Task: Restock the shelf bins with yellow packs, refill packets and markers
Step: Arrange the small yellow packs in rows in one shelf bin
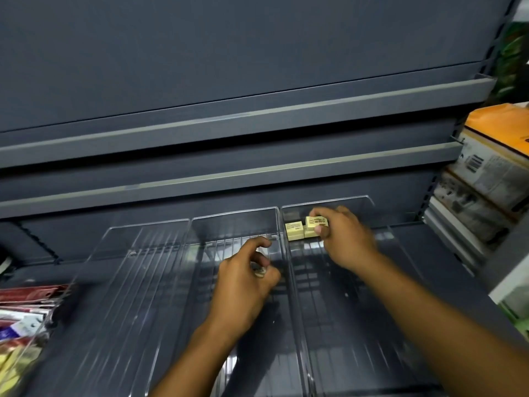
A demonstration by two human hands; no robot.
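Three clear plastic bins stand side by side on a dark grey shelf. In the right bin, at its far end, lie small yellow packs. My right hand reaches into that bin and pinches another yellow pack on top of the ones below. My left hand hovers over the middle bin, fingers curled around a small pale item that is mostly hidden. The left bin holds nothing visible.
Red and white packets fill a container at the left edge. Stacked boxes stand on the neighbouring shelf at the right. Bare grey shelves run above the bins.
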